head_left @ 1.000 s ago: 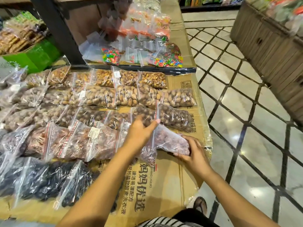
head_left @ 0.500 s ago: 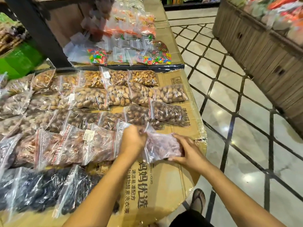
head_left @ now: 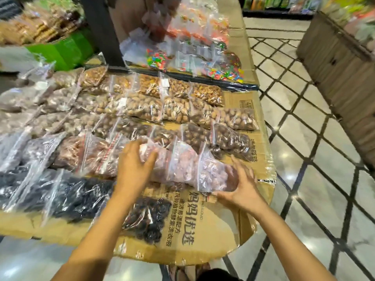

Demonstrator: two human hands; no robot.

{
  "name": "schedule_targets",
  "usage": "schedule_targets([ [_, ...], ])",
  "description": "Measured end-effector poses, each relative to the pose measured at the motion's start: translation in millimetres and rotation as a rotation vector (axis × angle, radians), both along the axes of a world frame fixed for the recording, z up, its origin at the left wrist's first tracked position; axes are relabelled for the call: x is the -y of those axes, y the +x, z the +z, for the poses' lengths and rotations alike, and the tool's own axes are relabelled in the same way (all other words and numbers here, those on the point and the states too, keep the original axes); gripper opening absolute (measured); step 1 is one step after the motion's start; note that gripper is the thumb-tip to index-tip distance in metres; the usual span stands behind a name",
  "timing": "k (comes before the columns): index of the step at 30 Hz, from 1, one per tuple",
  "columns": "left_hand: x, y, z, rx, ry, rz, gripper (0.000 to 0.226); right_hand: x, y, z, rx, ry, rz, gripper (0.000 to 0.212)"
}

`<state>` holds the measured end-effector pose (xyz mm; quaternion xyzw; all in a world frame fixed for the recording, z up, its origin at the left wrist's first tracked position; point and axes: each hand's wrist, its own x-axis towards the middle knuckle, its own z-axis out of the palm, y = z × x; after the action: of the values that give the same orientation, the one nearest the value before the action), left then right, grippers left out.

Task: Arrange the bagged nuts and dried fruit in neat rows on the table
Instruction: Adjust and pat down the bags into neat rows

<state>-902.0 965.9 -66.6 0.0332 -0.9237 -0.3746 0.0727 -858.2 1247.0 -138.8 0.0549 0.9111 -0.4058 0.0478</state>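
**Browns, Blacks and Candy Colours on Printed Cardboard**

The table (head_left: 219, 236) is covered in tan cardboard with black printed characters. Clear bags run in rows: golden-tan nuts (head_left: 207, 94) toward the far edge, then beige shelled nuts (head_left: 237, 118), dark brown nuts (head_left: 231, 138), reddish-pink fruit (head_left: 182, 165) and glossy black dried fruit (head_left: 77, 195) along the near edge. Multicoloured sweets (head_left: 225, 73) lie beyond. The floor (head_left: 304, 179) is cream tile with a dark lattice.

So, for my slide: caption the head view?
Both hands, left and right, settle a bag of reddish nuts into its row.
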Motion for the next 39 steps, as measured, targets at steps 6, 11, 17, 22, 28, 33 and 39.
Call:
schedule_targets([
  [6, 77.3, -4.1, 3.9, 0.147, -0.151, 0.261, 0.051, 58.7, -26.5, 47.5, -0.275, -0.088, 0.155, 0.101],
  [11, 93.3, -25.4, -2.8, 0.275, 0.070, 0.246, 0.020, 129.6, -34.6, 61.7, -0.287, 0.181, 0.427, 0.100],
  [17, 127.9, -51.6, -28.8, 0.353, 0.086, 0.001, 0.027, 185.5, -58.0, 50.6, -0.227, 0.320, 0.346, 0.097],
  [22, 184.8, -44.1, -21.4, 0.379, 0.179, -0.112, 0.031, 245.3, -73.0, 42.1, -0.003, 0.419, 0.261, 0.115],
  [28, 228.5, -78.6, -3.6, 0.275, -0.005, -0.199, 0.018, 272.1, -62.7, 44.5, 0.018, 0.464, 0.118, 0.112],
  [33, 222.9, -99.0, -22.3, 0.294, 0.018, -0.190, 0.014, 278.4, -42.7, 45.9, 0.034, 0.420, 0.091, 0.097],
  [39, 213.1, -119.5, -8.3, 0.265, 0.177, -0.178, 0.013, 272.2, -41.5, 45.1, -0.162, 0.319, -0.010, 0.077],
])
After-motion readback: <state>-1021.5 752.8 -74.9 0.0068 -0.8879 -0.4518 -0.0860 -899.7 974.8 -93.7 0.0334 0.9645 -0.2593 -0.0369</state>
